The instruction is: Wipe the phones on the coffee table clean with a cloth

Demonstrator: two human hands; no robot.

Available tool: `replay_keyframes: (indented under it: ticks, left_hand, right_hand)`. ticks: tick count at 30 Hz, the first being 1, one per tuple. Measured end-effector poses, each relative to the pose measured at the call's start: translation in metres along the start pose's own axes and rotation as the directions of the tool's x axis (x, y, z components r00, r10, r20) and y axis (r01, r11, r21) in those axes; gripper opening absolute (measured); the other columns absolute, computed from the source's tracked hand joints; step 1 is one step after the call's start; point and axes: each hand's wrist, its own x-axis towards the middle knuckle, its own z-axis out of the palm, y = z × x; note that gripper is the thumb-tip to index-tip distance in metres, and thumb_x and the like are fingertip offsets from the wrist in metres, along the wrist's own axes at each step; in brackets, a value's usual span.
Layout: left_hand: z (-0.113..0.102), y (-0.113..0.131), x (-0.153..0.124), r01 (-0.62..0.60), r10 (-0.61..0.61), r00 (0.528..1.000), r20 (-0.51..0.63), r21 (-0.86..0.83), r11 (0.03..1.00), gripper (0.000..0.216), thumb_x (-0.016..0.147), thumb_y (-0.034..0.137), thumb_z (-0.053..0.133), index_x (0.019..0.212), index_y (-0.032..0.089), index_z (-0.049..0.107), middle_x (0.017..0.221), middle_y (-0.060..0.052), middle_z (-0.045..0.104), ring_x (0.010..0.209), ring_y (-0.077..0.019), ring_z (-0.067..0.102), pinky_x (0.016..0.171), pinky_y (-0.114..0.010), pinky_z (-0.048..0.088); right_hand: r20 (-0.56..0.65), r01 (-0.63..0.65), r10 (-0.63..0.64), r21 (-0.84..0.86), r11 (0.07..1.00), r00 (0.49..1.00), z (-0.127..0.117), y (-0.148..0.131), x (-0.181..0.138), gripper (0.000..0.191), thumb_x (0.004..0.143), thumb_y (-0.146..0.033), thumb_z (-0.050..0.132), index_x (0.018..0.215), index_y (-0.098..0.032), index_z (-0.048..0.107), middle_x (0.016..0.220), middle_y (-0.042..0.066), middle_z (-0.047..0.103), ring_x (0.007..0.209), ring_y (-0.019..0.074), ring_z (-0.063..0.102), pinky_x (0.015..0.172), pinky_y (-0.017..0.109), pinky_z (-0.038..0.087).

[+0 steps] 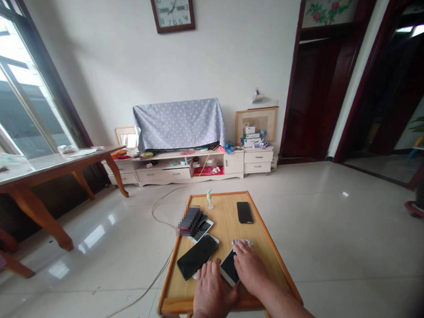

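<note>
A white-edged smartphone point(228, 268) with a dark screen lies on the small wooden table point(227, 206) close to me. My left hand point(211, 288) is closed at its near end, steadying it with fingers along the left side and the thumb at the lower corner. Over the phone's upper right part, my right hand point(249, 266) presses a crumpled white cloth or tissue point(242, 243) that pokes out past the fingertips. Just left of my hands, a larger black phone point(198, 256) rests partly over something white.
A black phone point(245, 212) lies at the table's far right. A small clear spray bottle point(209, 199) stands at the far left, behind a pixelated dark stack point(190, 221) on a white phone point(202, 230). A cable point(150, 287) runs across the floor; a larger table point(57, 164) stands left.
</note>
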Motion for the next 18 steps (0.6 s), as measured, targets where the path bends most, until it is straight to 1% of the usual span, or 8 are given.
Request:
replay_keyframes:
  ticks: [3, 5, 7, 10, 12, 13, 15, 18]
  left_hand:
    - [0.004, -0.005, -0.001, -0.014, 0.014, 0.999, 0.031, 0.009, 1.0, 0.066, 0.075, 0.041, 0.066, 0.137, 0.022, 0.055, 0.128, -0.012, 0.066, 0.123, -0.0324, 0.056, 0.114, -0.047, 0.03]
    - [0.006, -0.007, -0.001, -0.02, 0.02, 0.999, 0.042, 0.011, 1.0, 0.066, 0.077, 0.04, 0.064, 0.14, 0.022, 0.054, 0.131, -0.012, 0.065, 0.124, -0.0326, 0.055, 0.114, -0.047, 0.029]
    - [0.008, -0.007, -0.002, -0.012, 0.012, 1.0, 0.012, -0.007, 1.0, 0.07, 0.073, 0.046, 0.068, 0.137, 0.02, 0.057, 0.13, -0.014, 0.066, 0.123, -0.0343, 0.056, 0.113, -0.048, 0.032]
    - [0.009, -0.006, -0.003, -0.004, 0.0, 0.997, -0.073, -0.052, 0.999, 0.076, 0.064, 0.052, 0.074, 0.131, 0.017, 0.061, 0.126, -0.015, 0.068, 0.121, -0.0368, 0.057, 0.111, -0.051, 0.034]
    - [0.01, -0.006, -0.004, -0.013, 0.004, 0.994, -0.114, -0.072, 0.997, 0.077, 0.061, 0.051, 0.075, 0.129, 0.017, 0.062, 0.125, -0.015, 0.07, 0.12, -0.0374, 0.059, 0.109, -0.051, 0.036]
    - [0.01, -0.007, -0.004, -0.018, 0.008, 0.992, -0.126, -0.074, 0.997, 0.076, 0.06, 0.049, 0.076, 0.128, 0.017, 0.062, 0.125, -0.014, 0.07, 0.119, -0.0375, 0.059, 0.108, -0.05, 0.037]
    - [0.013, -0.01, -0.003, -0.019, 0.012, 0.991, -0.137, -0.043, 0.999, 0.067, 0.065, 0.043, 0.074, 0.127, 0.019, 0.064, 0.121, -0.012, 0.072, 0.115, -0.0347, 0.062, 0.104, -0.047, 0.04]
    - [0.016, -0.014, -0.001, 0.015, -0.009, 0.987, -0.163, 0.036, 0.999, 0.041, 0.081, 0.027, 0.062, 0.122, 0.026, 0.066, 0.111, -0.004, 0.076, 0.104, -0.0264, 0.067, 0.098, -0.041, 0.044]
  right_hand:
    - [0.063, 0.11, -0.113, 0.039, 0.993, 0.992, 0.016, -0.026, -0.015, 0.051, 0.099, -0.022, 0.041, 0.147, -0.014, 0.058, 0.154, 0.013, 0.053, 0.147, 0.0261, 0.044, 0.127, 0.043, 0.028]
    - [0.08, 0.139, -0.143, 0.055, 0.989, 0.987, 0.02, -0.03, -0.017, 0.049, 0.099, -0.022, 0.042, 0.145, -0.017, 0.06, 0.151, 0.011, 0.057, 0.144, 0.0237, 0.048, 0.126, 0.04, 0.029]
    - [0.061, 0.103, -0.105, 0.045, 0.994, 0.993, 0.014, -0.02, -0.012, 0.049, 0.101, -0.024, 0.04, 0.145, -0.016, 0.06, 0.152, 0.012, 0.056, 0.145, 0.0249, 0.047, 0.126, 0.042, 0.028]
    - [0.006, 0.002, -0.003, 0.009, 1.0, 1.0, 0.0, 0.002, 0.001, 0.053, 0.103, -0.028, 0.036, 0.15, -0.011, 0.054, 0.157, 0.016, 0.049, 0.15, 0.0296, 0.039, 0.126, 0.05, 0.027]
    - [-0.01, -0.028, 0.028, -0.004, 1.0, 1.0, -0.002, 0.005, 0.003, 0.054, 0.103, -0.03, 0.035, 0.151, -0.01, 0.052, 0.158, 0.017, 0.047, 0.151, 0.0312, 0.037, 0.126, 0.052, 0.027]
    - [-0.002, -0.017, 0.017, -0.002, 1.0, 1.0, 0.0, 0.002, 0.001, 0.054, 0.104, -0.031, 0.035, 0.151, -0.011, 0.052, 0.158, 0.016, 0.048, 0.151, 0.031, 0.038, 0.126, 0.051, 0.027]
    - [0.063, 0.059, -0.06, 0.022, 0.998, 0.996, 0.01, -0.011, -0.006, 0.052, 0.103, -0.031, 0.038, 0.149, -0.015, 0.055, 0.156, 0.014, 0.051, 0.149, 0.0304, 0.042, 0.125, 0.049, 0.029]
    - [0.204, 0.212, -0.22, 0.061, 0.975, 0.954, 0.025, -0.027, -0.015, 0.053, 0.099, -0.025, 0.042, 0.149, -0.012, 0.055, 0.153, 0.016, 0.052, 0.146, 0.031, 0.046, 0.125, 0.047, 0.031]
